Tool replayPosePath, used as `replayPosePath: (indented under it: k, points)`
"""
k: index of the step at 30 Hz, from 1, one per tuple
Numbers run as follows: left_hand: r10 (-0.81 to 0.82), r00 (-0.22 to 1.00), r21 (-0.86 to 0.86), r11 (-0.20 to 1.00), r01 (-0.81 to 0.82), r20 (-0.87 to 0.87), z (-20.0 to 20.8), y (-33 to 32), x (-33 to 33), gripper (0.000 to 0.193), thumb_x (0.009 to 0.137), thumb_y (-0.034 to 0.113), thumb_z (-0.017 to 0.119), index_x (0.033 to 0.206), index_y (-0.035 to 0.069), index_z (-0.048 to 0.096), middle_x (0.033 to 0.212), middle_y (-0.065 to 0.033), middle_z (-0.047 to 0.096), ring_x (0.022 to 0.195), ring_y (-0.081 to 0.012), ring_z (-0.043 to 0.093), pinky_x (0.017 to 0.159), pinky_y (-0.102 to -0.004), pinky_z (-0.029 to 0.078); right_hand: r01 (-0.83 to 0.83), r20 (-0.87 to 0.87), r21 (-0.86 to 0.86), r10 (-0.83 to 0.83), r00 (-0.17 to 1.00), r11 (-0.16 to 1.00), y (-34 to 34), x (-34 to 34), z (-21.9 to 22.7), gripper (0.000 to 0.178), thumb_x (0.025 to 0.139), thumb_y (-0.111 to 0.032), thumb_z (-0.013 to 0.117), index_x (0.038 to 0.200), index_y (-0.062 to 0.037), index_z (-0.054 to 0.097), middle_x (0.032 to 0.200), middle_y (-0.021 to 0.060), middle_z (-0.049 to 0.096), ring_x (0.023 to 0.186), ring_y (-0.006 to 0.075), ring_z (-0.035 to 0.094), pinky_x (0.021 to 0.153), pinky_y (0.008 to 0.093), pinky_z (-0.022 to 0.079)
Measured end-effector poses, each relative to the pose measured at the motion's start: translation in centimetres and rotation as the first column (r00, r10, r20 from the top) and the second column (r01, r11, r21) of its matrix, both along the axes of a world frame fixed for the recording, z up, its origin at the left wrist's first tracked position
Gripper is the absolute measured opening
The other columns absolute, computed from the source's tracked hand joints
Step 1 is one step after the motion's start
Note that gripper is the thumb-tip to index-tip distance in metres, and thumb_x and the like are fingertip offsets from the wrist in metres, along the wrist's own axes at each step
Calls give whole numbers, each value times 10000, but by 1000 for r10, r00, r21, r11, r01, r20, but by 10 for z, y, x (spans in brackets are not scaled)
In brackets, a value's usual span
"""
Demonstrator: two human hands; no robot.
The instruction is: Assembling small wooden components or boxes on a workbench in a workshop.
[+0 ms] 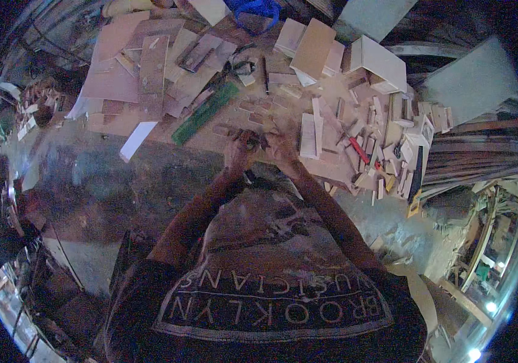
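My left hand (241, 147) and my right hand (279, 147) are close together over the near edge of the workbench. The fingers of both are bent inward and meet around something small and dark, too dim to name. Just beyond them lie several small flat wood pieces (251, 107). A long green strip (205, 113) slants across the bench to the left of my left hand. To the right of my right hand is a pale wooden board piece (308, 134), resting on the bench.
Scattered wood offcuts and a red-handled tool (357, 149) cover the bench's right side. A pale box-like wooden piece (381, 63) stands behind them. Large boards (153, 75) and a white strip (138, 140) lie at left. Long stacked planks (476, 154) are beyond the right edge.
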State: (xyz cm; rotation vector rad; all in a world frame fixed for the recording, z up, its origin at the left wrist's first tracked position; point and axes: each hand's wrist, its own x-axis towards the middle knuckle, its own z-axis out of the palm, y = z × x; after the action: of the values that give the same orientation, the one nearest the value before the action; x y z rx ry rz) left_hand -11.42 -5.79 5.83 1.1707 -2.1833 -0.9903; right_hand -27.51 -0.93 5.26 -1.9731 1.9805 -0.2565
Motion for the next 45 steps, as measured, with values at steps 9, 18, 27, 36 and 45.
replayPosePath:
  k: [9, 18, 27, 36, 45]
  points:
    - [27, 1000, 78, 997, -26, -10, 10, 0, -2, 269, 750, 243, 689, 954, 87, 607, 948, -116, 623, 920, -338, 585, 771, -446, 490, 211, 629, 85, -217, 747, 974, 13, -6, -65, 286, 816, -212, 624, 1083, -108, 620, 1049, 105, 601, 1075, 282, 540, 1054, 594, 257]
    - [80, 927, -592, 788, 167, 367, -56, -13, 23, 214, 827, 228, 646, 971, 70, 631, 960, -100, 653, 926, -321, 613, 728, -453, 504, 240, 659, -77, -131, 741, 968, -8, 12, -10, 223, 865, -228, 557, 966, -53, 650, 1007, 155, 655, 1091, 342, 577, 1105, 595, 162]
    - [-222, 970, -27, 974, 225, 96, -43, -53, -8, 333, 877, 313, 603, 1113, 83, 652, 845, -150, 666, 857, -307, 635, 750, -475, 494, 193, 305, -61, -165, 938, 979, -7, 6, 31, 261, 918, -276, 529, 1028, -92, 679, 1038, 145, 666, 1245, 275, 477, 1089, 500, 286]
    - [-394, 917, 417, 845, 335, 63, -40, -84, -3, 292, 836, 333, 644, 916, 54, 681, 673, -130, 632, 620, -215, 623, 527, -353, 502, 190, 440, -101, -127, 889, 977, -14, 21, 65, 264, 895, -152, 555, 1137, -107, 652, 1115, 118, 654, 1229, 265, 491, 1068, 426, 339]
    - [-328, 939, 438, 833, 338, -101, -35, -75, -12, 275, 835, 300, 630, 887, 30, 639, 715, -142, 638, 616, -218, 630, 533, -373, 507, 407, 788, -105, -174, 590, 907, 23, 10, -37, 497, 812, 36, 624, 1284, -68, 508, 1259, 146, 555, 1116, 248, 579, 903, 356, 505]
